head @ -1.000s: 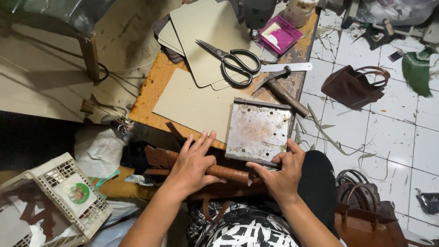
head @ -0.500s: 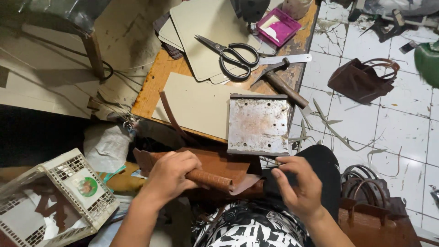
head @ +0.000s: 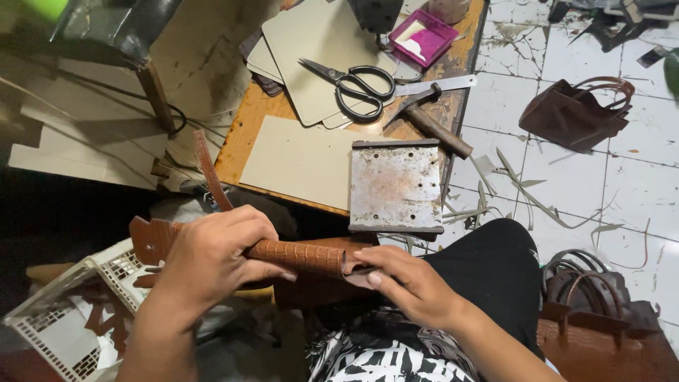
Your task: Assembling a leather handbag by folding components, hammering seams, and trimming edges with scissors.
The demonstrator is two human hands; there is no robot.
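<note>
1. A rolled brown textured-leather strap is held over the lap, below the worktop's near edge; rolling appears under way.
2. It is gripped by the left hand; its free end is pinched by the right hand.
3. A rusty steel plate, black scissors and a hammer are left nearby, obstructing nothing.

- The left hand lies palm down, knuckles up, fingers curled over and closed in a grip, forearm running in from the lower left.
- The right hand sits just beside it, thumb and fingertips pinched together and pointing left, wrist bent, forearm coming from the lower right.
</note>
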